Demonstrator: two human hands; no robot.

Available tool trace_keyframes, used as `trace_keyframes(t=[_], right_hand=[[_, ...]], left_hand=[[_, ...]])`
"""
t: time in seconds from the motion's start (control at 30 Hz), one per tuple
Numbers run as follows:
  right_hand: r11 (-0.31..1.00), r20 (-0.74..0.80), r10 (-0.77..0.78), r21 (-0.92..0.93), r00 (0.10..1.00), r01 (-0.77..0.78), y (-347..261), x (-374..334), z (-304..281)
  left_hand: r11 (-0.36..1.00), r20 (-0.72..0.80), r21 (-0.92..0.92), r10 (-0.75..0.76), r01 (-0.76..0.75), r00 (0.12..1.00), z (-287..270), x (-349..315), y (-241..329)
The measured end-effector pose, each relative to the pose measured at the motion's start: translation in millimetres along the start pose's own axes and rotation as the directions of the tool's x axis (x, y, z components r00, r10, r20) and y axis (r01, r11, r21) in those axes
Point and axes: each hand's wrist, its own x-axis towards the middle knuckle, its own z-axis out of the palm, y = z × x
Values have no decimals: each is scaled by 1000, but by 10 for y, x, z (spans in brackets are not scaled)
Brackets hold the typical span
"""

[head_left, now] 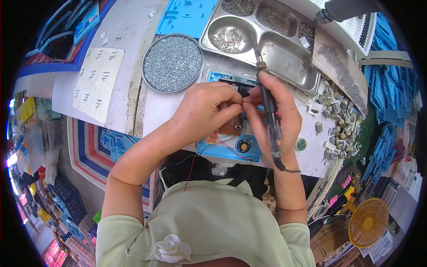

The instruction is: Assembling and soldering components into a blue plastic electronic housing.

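My right hand (284, 111) is closed around a soldering iron (269, 111), its black handle lying across the palm and its metal tip pointing away from me. Its thumb and forefinger meet the fingertips of my left hand (209, 107), which is closed in a pinch; whatever tiny thing lies between them is hidden. Beneath both hands sits a blue plastic housing (209, 149). It holds a brown circuit board (230, 126), a round black speaker (243, 146) and thin red wires (224, 144). One red wire hangs over the near edge of the table.
A round tin of small metal screws (173, 62) stands left of a steel compartment tray (249, 55) with small parts. Several metal components (342, 120) lie heaped at the right. A paper sheet (98, 82) is at the left; a power tool (347, 10) hangs at top right.
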Motion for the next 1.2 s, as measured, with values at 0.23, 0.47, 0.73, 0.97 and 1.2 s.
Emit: trace_keyframes(t=[0.23, 0.47, 0.73, 0.97, 1.2], right_hand=[[936, 99, -317, -126, 943, 328, 55, -43, -114], [942, -38, -305, -157, 951, 296, 168, -206, -33], [987, -38, -111, -123, 993, 105, -41, -386, -547], [987, -95, 162, 12, 982, -162, -49, -365, -344], [964, 6, 206, 171, 978, -204, -64, -87, -39]], left_hand=[[895, 180, -322, -261, 307, 948, -116, 51, 75], [877, 176, -376, -250, 300, 952, -56, 46, 59], [974, -215, 163, 193, -159, 957, 112, -79, -38], [993, -183, -117, -34, 12, 983, 150, -133, 83], [998, -148, -13, 53, -56, 988, 108, -147, 103]])
